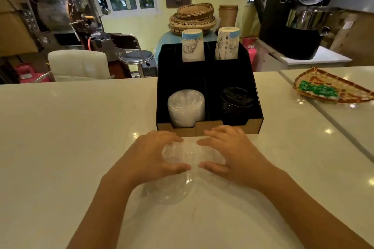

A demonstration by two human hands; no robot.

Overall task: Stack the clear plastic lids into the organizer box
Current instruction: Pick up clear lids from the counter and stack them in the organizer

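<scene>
My left hand (pixel 159 152) and right hand (pixel 228 151) cup a small stack of clear lids (pixel 191 154) from either side, fingers curled over the top and thumbs along the near face, so both are closed around it. The stack sits close to the counter (pixel 70 127), near its middle, just in front of the near wall of the organizer box (pixel 202 127); I cannot tell whether it rests on the surface or is slightly lifted.

The main risk, as I judge it, is the stack sliding apart. The lids look smooth and thin, and if I squeeze unevenly the nested pieces may splay or shoot out sideways. Another clear lid (pixel 170 188) lies on the counter just nearer to me, partly under my left wrist, and I could knock it with my forearm toward the near edge. The front left compartment already holds a tall pile of clear lids (pixel 186 107), rising above the low cardboard front wall. Adding more could tip that pile, or my load might catch on the wall and spill. I must also keep clear of the black lids (pixel 236 100) in the front right compartment.

The lids in my grip are transparent, domed and glossy, with blurred edges, so I cannot count them.
</scene>
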